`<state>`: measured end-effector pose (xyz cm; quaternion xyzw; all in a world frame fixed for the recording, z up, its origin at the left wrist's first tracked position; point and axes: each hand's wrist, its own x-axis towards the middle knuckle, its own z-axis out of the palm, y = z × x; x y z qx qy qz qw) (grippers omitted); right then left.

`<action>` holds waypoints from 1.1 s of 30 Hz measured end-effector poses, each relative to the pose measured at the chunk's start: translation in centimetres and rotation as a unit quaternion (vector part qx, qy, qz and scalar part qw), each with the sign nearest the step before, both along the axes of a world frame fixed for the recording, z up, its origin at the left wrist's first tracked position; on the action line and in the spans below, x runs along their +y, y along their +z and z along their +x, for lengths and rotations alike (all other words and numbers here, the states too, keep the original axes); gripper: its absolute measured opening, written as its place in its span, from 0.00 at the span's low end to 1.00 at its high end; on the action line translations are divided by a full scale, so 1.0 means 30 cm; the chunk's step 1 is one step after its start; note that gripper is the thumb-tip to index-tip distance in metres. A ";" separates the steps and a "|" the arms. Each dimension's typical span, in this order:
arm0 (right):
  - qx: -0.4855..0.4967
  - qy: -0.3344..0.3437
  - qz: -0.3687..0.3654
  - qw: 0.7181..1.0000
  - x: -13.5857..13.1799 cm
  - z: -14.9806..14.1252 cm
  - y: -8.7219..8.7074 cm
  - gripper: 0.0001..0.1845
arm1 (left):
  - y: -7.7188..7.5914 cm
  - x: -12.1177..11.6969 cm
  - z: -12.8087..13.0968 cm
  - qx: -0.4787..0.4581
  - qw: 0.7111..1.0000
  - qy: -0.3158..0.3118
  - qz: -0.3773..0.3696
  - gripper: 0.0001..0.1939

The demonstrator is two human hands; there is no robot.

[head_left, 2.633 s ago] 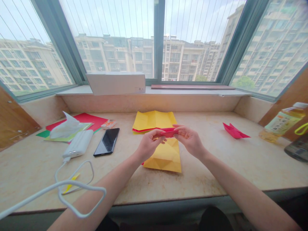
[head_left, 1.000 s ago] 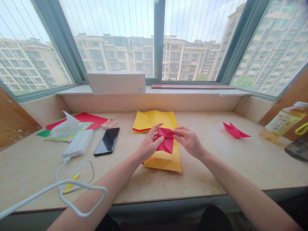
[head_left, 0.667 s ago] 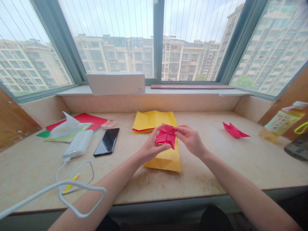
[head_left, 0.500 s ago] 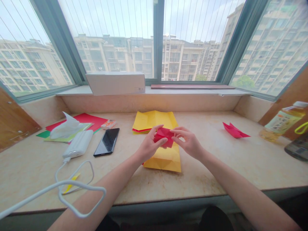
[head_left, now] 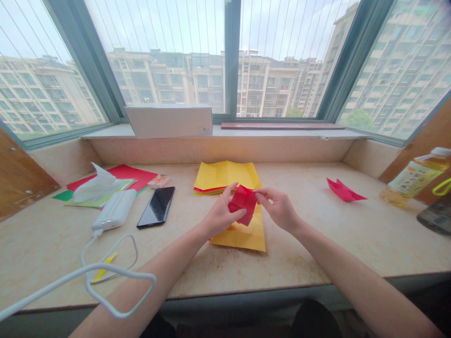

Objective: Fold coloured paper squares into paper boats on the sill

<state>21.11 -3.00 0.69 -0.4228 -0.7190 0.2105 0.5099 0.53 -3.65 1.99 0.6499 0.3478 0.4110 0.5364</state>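
Note:
A small folded piece of red paper [head_left: 244, 204] is held between my two hands, above a creased yellow sheet. My left hand [head_left: 222, 212] grips its left side, thumb on the front and fingers behind. At its upper right corner, my right hand [head_left: 276, 204] pinches the edge between thumb and fingertips. Underneath lie yellow sheets [head_left: 229, 173], with red edges showing in the stack at the far side. The near yellow part [head_left: 246, 239] shows fold lines, and my left hand and the red paper cover some of it.
A folded red paper boat [head_left: 345, 190] rests at the right, near a drink bottle [head_left: 412, 176] and a dark container [head_left: 437, 216]. To the left are a black phone [head_left: 156, 207], a white power bank [head_left: 114, 210] with a looping cable [head_left: 116, 267], tissues [head_left: 93, 185] and coloured paper [head_left: 137, 174].
The red paper has turned and tilted, so more of its front shows and it reaches lower. My right fingers have closed onto its upper right corner.

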 end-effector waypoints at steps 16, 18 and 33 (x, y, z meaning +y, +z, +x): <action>0.005 -0.015 0.042 0.999 0.000 0.006 0.002 0.10 | -0.007 0.019 -0.007 0.028 0.999 0.037 0.018 0.29; -0.003 -0.019 0.052 0.998 -0.004 0.007 0.009 0.09 | -0.007 0.017 -0.007 0.027 0.999 0.030 0.018 0.30; -0.098 0.113 0.098 0.984 -0.019 0.003 0.016 0.18 | -0.018 0.024 -0.020 0.128 0.983 0.015 0.127 0.34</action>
